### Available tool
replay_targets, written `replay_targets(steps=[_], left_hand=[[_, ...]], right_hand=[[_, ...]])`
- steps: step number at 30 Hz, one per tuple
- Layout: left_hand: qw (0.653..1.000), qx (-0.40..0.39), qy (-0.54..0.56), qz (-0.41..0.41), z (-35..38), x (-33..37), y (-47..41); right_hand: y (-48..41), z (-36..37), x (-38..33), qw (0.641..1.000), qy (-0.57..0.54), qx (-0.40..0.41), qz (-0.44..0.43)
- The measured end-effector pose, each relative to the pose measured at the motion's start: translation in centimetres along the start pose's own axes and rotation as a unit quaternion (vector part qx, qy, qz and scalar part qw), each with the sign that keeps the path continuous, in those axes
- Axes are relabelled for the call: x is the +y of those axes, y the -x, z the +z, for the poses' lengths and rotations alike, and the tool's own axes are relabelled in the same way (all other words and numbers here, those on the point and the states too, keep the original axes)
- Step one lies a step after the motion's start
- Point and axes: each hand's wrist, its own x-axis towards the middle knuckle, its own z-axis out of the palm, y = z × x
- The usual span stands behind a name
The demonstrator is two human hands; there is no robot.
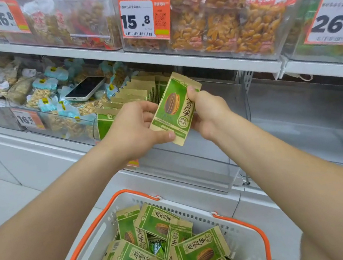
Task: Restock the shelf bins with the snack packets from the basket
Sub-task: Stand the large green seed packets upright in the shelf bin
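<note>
Packets (163, 245) in basket (89, 242) below — phone (85, 88) on bin (69, 125), left.

The bare left forearm (62, 194) rises from the lower left of the frame and the right forearm (285, 155) from the lower right, meeting at centre. The left hand (133, 127) pinches the lower edge of a packet (172, 109), thumb in front, fingers (149, 111) curled behind. The right hand (207, 112) grips the packet's right edge, thumb pointing up.

Upright sunflower seed packets (133, 90) fill the left end of the clear bin (196, 171); rightward, the bin lies open beneath the overhanging shelf edge (199, 60).
</note>
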Motion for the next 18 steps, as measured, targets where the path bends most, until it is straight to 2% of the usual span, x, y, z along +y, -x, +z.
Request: replay_targets(steps=[3, 6, 8, 10, 11, 13, 16, 18], left_hand=[[0.995, 0.052, -0.071, 0.045, 0.1, -0.4, -0.8], [0.960, 0.126, -0.225, 0.106, 0.0, -0.7, -1.6], [0.924, 0.172, -0.304, 0.155, -0.4, -0.9, -1.9], [0.874, 0.215, -0.393, 0.187, -0.9, -1.2, -2.2], [0.853, 0.233, -0.426, 0.191, -1.2, -1.4, -2.4], [0.833, 0.246, -0.463, 0.174, -1.5, -2.0, -2.9], [0.824, 0.231, -0.499, 0.137, -1.6, -3.0, -3.5], [0.832, 0.217, -0.497, 0.117, -1.7, -3.5, -3.8]], right_hand=[[-0.6, 0.4, -0.1, 0.997, 0.069, -0.027, 0.000], [-1.4, 0.7, -0.1, 0.995, 0.071, -0.063, 0.023], [-2.5, 0.9, 0.2, 0.998, 0.051, -0.019, -0.015], [-3.5, 1.1, 0.6, 0.991, 0.099, 0.059, -0.069], [-4.2, 1.1, 0.9, 0.980, 0.145, 0.091, -0.100], [-5.4, 1.3, 1.3, 0.949, 0.245, 0.122, -0.154], [-6.6, 1.8, 1.5, 0.898, 0.373, 0.121, -0.197], [-7.4, 2.2, 1.7, 0.873, 0.420, 0.123, -0.217]])
